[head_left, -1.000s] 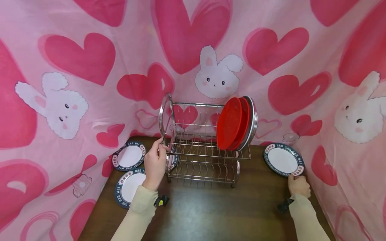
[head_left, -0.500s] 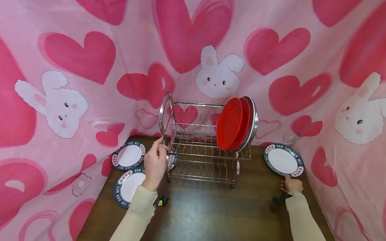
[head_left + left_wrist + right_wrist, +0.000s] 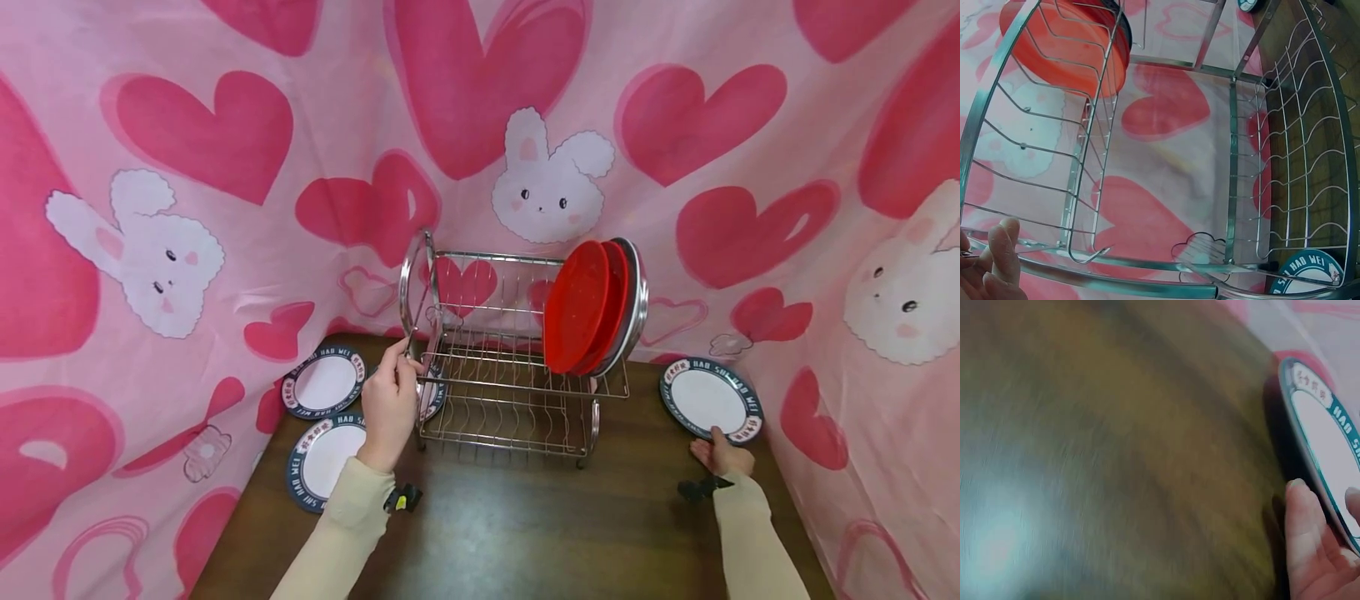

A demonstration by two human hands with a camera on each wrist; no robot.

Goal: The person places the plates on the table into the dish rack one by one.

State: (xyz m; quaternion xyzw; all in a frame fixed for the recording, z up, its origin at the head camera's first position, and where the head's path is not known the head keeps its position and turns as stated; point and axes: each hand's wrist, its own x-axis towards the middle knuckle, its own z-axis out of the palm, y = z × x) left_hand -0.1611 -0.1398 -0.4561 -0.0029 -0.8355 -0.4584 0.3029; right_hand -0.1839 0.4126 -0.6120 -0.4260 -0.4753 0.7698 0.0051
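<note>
My left hand grips the left end of a two-tier metal dish rack; its curled fingertips show at the frame in the left wrist view. At the far right, my right hand pinches the near rim of a white plate with a blue-green lettered border. The thumb lies over the rim and the fingers are under it. In the right wrist view, this plate's left side stands over a dark shadow. Two red plates lean upright at the rack's upper right, before a dark-rimmed one.
Two matching bordered plates lie on the brown table left of the rack. Another bordered plate shows partly behind the rack's left end. Pink heart-and-rabbit cloth hangs close around the back and sides.
My right hand has turned at the plate's near rim, its thumb now on top and fingers spread to the left below. The left hand keeps its grip on the rack.
</note>
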